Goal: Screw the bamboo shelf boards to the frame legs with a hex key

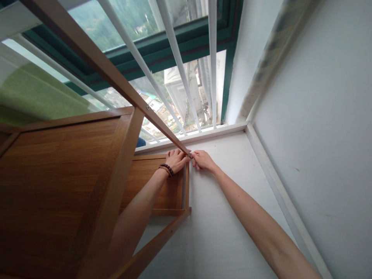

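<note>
A wooden shelf rack stands at the left, with a large upper shelf (pixel 64 166) and a smaller-looking lower shelf (pixel 145 170) near the floor. A long wooden post (pixel 116 83) slants down to the lower shelf's far corner. My left hand (pixel 174 159), with a beaded bracelet at the wrist, lies over that corner with its fingers spread, the thumb side against the post. Just outside the post's foot, my right hand (pixel 202 159) has its fingertips pinched together at the joint. Whatever they hold is too small to make out.
A second wooden post (pixel 162 232) runs along the rack's near side. Beyond are white window bars (pixel 177 58) and a green window frame (pixel 145 52). A white wall (pixel 328 128) with a skirting board (pixel 273 186) borders the pale floor (pixel 221 228). Green fabric (pixel 40 93) hangs at left.
</note>
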Tool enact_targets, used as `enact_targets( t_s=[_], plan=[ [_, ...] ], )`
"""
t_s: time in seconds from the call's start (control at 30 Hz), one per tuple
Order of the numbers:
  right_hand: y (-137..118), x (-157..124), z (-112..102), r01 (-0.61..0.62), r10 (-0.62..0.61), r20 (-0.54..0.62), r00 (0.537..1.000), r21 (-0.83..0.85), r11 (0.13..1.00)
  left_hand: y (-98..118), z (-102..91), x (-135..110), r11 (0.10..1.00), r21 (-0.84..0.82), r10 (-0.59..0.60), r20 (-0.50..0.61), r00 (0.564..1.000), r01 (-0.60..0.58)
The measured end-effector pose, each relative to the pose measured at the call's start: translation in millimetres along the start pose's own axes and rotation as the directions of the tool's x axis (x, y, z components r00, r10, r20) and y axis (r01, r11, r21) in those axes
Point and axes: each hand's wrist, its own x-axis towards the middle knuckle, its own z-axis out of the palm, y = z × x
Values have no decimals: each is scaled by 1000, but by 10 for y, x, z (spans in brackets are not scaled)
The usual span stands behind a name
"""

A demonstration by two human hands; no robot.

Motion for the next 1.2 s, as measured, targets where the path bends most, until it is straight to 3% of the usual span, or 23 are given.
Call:
enact_targets(
  t_s=[0.27,0.5,0.7,1.2],
  plan=[
    [-152,44,29,-112,112,-3,994,8,994,1,-3,2,1000,-1,8,-2,1000,-8],
    [-97,-20,136,-58,44,-160,986,-81,995,-16,12,2,1000,-13,20,-12,1000,-20],
    [-23,1,146,-8,7,-110,994,-14,1000,-33,38,14,1000,-3,18,-22,1000,-18],
    [67,-67,195,98,-88,-202,975,36,995,-49,49,5,999,15,44,-43,998,-44]
  ],
)
